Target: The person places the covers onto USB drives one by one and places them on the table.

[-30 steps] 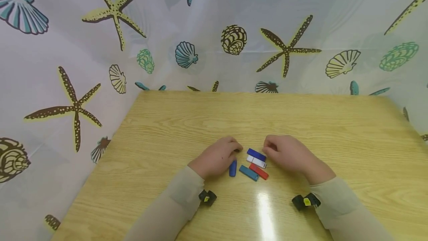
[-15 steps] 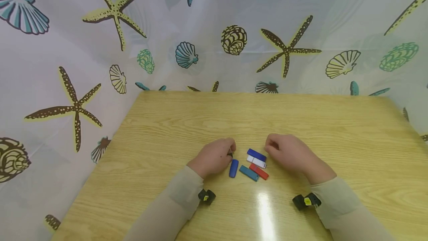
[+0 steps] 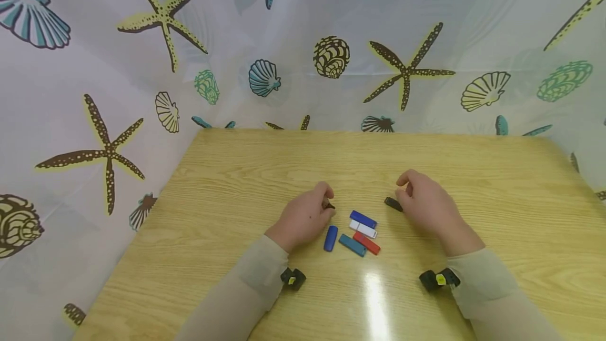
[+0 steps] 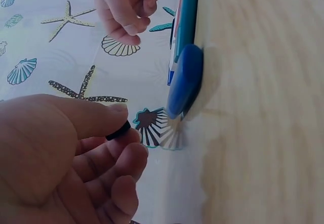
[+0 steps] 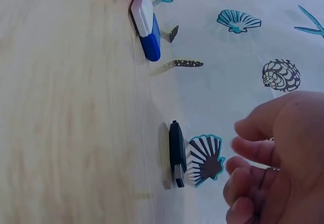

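My left hand (image 3: 303, 217) pinches a small black cap (image 4: 119, 131) between thumb and index finger, just above the table. Loosely curled and holding nothing, my right hand (image 3: 431, 207) hovers beside a black USB stick (image 3: 393, 204). In the right wrist view that black stick lies apart from the fingertips, its metal plug (image 5: 178, 173) bare. Between the hands lie a dark blue stick (image 3: 363, 219), a white one (image 3: 363, 229), a red one (image 3: 366, 243) and a teal one (image 3: 352, 245), close together. A blue stick (image 3: 331, 238) lies nearest the left hand.
All of it lies on a light wooden table (image 3: 265, 172). A white curtain (image 3: 293, 99) printed with shells and starfish hangs behind and at the sides. Each wrist carries a small black camera, one on the left (image 3: 293, 279) and one on the right (image 3: 439, 279).
The right hand has moved right and away from the group, and the black USB stick now shows on the table beside it. The left hand has shifted slightly; the cap shows in its fingers.
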`<state>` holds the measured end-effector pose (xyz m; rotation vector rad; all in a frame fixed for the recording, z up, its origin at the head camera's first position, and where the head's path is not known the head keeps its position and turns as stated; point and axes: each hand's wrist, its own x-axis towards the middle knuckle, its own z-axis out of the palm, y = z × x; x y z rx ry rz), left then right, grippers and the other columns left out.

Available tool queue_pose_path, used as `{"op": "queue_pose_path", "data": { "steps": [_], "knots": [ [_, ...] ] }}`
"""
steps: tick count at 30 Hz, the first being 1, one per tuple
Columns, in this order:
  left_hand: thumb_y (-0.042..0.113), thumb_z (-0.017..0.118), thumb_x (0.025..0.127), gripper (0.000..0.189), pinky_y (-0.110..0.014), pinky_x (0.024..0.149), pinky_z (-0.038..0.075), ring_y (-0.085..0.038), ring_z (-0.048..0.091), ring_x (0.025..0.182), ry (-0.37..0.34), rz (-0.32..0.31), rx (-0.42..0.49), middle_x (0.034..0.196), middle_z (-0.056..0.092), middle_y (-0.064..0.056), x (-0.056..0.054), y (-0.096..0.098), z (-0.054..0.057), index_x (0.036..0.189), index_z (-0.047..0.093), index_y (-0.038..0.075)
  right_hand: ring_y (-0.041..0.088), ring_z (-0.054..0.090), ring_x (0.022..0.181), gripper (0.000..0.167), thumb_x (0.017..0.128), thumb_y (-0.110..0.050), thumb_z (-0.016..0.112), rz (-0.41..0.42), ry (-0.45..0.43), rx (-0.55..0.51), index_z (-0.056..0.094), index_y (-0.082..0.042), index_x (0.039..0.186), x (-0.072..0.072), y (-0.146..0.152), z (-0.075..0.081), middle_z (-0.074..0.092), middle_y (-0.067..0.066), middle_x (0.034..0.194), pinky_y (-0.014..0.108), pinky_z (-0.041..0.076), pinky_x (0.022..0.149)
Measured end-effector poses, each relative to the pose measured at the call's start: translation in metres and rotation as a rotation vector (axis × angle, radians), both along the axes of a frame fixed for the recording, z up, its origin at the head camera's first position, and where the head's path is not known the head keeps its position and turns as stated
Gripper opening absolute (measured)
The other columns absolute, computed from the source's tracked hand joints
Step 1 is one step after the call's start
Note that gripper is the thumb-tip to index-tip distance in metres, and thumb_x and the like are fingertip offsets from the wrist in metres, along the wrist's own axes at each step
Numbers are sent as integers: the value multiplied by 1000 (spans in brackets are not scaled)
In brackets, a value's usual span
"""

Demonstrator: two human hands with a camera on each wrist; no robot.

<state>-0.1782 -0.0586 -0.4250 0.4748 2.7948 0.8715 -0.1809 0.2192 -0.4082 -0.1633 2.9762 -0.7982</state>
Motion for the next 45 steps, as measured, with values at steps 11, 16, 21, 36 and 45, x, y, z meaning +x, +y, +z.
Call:
{"op": "queue_pose_path", "data": {
  "steps": [11,16,21,36,45],
  "knots": [
    [18,62,101,12,-29,79,50,-10,56,87,67,-55,-6,102,59,11,0,1,1,113,65,20,30,61,92,37,96,-24,63,93,-63,106,57,-4,126,-1,2,-11,62,13,106,50,49,75],
    [17,61,102,14,-29,81,50,-10,56,88,82,-76,-11,103,58,9,0,1,0,115,66,18,25,58,77,47,100,-32,59,105,-110,144,50,-5,137,-1,2,-14,66,11,95,45,47,66],
    [17,62,102,14,-28,80,50,-10,56,88,73,-75,-8,102,58,10,0,1,1,115,66,18,26,60,85,32,103,-22,51,146,-77,160,59,-10,131,0,0,-15,69,15,114,49,50,74],
    [18,62,102,17,-29,83,50,-10,56,90,56,-88,26,106,61,9,0,0,-1,118,65,16,28,58,95,27,87,0,57,201,-112,184,67,-6,112,2,3,-8,64,12,109,54,49,85],
    [17,58,103,13,-29,83,49,-12,56,89,22,-98,50,105,62,10,1,0,-1,115,63,20,22,51,76,5,94,-14,65,194,-62,211,63,-10,94,3,1,-8,53,5,90,40,46,67]
  ]
}}
